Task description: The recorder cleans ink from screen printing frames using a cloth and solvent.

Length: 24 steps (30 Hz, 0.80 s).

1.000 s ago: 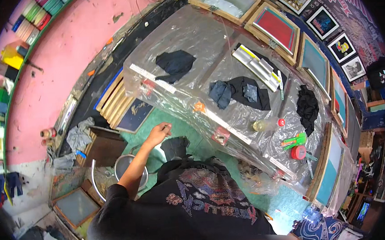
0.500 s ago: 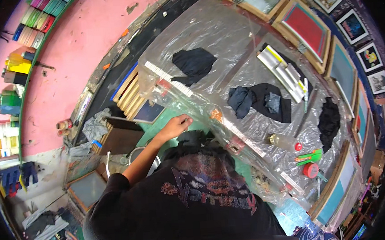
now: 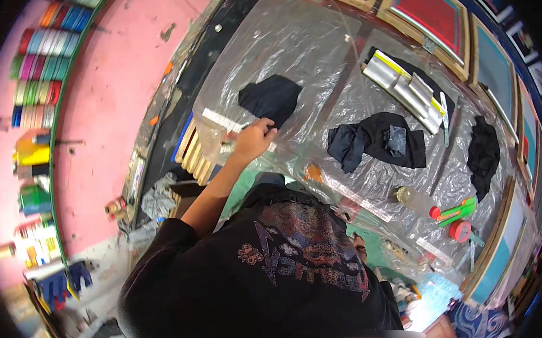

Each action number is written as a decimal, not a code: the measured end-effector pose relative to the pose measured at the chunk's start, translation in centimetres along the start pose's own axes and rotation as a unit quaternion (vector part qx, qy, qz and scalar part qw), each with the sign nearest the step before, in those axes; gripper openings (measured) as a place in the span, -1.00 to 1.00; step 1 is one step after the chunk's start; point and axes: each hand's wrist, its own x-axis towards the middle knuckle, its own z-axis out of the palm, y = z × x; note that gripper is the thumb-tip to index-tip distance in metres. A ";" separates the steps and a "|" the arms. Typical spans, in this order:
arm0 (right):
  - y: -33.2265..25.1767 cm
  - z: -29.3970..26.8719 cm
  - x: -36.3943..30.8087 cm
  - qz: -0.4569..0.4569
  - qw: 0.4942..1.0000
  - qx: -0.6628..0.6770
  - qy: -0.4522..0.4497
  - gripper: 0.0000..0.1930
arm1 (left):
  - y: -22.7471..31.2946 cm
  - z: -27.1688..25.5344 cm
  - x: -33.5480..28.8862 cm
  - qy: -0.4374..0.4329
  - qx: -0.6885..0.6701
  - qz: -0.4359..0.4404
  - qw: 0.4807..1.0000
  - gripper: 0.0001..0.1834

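My left hand (image 3: 255, 139) reaches over the near left part of the plastic-covered table (image 3: 319, 46). Its curled fingers close at the lower edge of a crumpled black cloth (image 3: 271, 98), and they hide that edge. A white measuring strip (image 3: 217, 119) runs along the table edge beside the hand. My right hand cannot be made out for certain; a small skin-coloured patch (image 3: 359, 247) shows past the right side of my black shirt (image 3: 278, 275). More dark cloth (image 3: 376, 139) lies bunched in the middle of the table.
Silver bars with a yellow stripe (image 3: 403, 87) lie toward the back. At right are a clear bottle with a red cap (image 3: 416, 203), a green tool (image 3: 457, 211), a red lid (image 3: 459, 231) and a black cloth (image 3: 484, 157). Framed screens (image 3: 427, 13) line the far edge. Shelved containers (image 3: 43, 62) stand left.
My left hand has moved up and forward from beside the table edge to the black cloth. The whole view has shifted and turned slightly, and my body leans closer to the table.
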 end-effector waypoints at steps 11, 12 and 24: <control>5.6 13.6 -6.6 -0.108 0.990 0.082 0.044 -0.59 | -9.7 2.4 8.7 -0.108 0.249 0.167 0.948 -0.66; 6.4 14.3 -7.6 -0.108 0.990 0.079 0.049 -0.60 | -9.8 2.6 9.2 -0.096 0.199 0.197 0.955 -0.77; 7.3 20.0 -24.4 -0.068 0.975 -0.183 0.108 -0.51 | 6.8 -3.4 9.7 -0.272 -0.156 0.371 0.874 -0.29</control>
